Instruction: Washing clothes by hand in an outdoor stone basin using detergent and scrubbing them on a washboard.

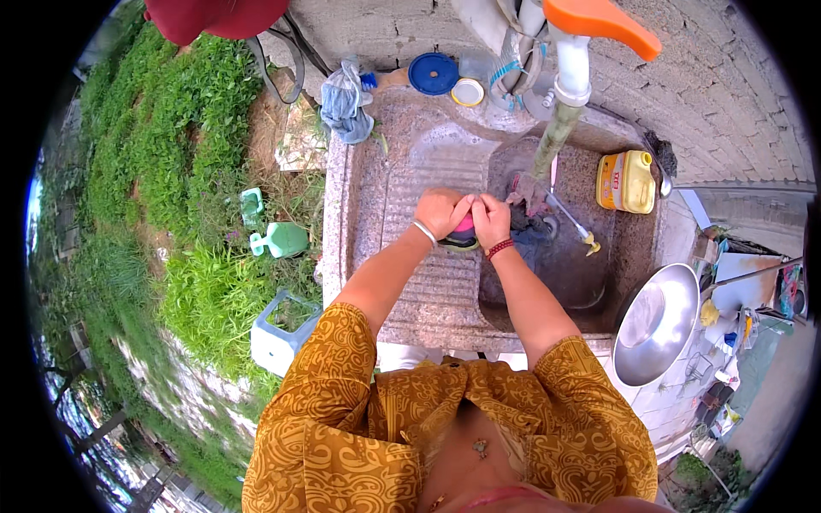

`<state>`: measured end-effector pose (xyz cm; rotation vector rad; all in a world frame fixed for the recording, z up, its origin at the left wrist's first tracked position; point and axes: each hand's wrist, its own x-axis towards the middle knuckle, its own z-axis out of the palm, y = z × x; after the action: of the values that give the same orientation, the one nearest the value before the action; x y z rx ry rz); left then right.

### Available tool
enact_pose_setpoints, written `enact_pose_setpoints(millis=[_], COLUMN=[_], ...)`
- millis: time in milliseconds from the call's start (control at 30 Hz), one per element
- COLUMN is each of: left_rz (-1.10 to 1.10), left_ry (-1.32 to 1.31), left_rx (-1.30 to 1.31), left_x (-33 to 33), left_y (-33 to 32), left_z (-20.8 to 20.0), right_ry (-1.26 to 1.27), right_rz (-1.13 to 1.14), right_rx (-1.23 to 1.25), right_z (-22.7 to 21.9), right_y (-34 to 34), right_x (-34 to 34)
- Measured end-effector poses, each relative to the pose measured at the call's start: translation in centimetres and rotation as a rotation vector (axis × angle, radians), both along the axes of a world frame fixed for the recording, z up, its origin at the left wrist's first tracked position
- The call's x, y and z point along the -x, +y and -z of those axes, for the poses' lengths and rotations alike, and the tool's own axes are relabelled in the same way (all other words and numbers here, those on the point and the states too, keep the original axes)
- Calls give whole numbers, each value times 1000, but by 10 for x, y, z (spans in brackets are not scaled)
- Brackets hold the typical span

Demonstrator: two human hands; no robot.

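Note:
Both my hands are together over the ribbed washboard side of a stone sink. My left hand is closed, its knuckles up, on a pink and dark item with a yellow-green edge; its exact kind is mostly hidden. My right hand presses against the left, thumb to thumb, its fingers closed on the same item. Just right of it, dark wet cloth hangs over into the basin, next to a reddish cloth.
A yellow jug stands in the basin's far right corner. A pipe with an orange handle rises behind. A metal bowl sits at the right. Blue cloth and a blue lid lie along the back; a plastic stool is left.

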<state>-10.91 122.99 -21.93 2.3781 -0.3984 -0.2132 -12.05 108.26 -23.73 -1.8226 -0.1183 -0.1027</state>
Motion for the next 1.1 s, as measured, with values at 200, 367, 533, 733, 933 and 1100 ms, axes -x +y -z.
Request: enact_pose_setpoints(millis=[200, 367, 533, 733, 933, 1100], left_rz=[81, -149, -484, -337, -415, -502], left_ry=[51, 290, 474, 149, 349, 336], left_rx=[19, -82, 282, 11, 92, 9], left_x=[33, 44, 37, 40, 66, 87], left_y=[50, 32, 12, 21, 57, 97], left_z=[-23, -34, -72, -52, -48, -44], right_ry=[55, 367, 755, 791, 850, 1010], right_rz=[-58, 162, 557, 527, 491, 307], right_rx=[115, -21, -1031, -1483, -1560, -1192], right_z=[-19, -21, -30, -39, -43, -17], right_y=[-26, -42, -51, -54, -35, -36], right_x=[47, 50, 23, 19, 27, 69])
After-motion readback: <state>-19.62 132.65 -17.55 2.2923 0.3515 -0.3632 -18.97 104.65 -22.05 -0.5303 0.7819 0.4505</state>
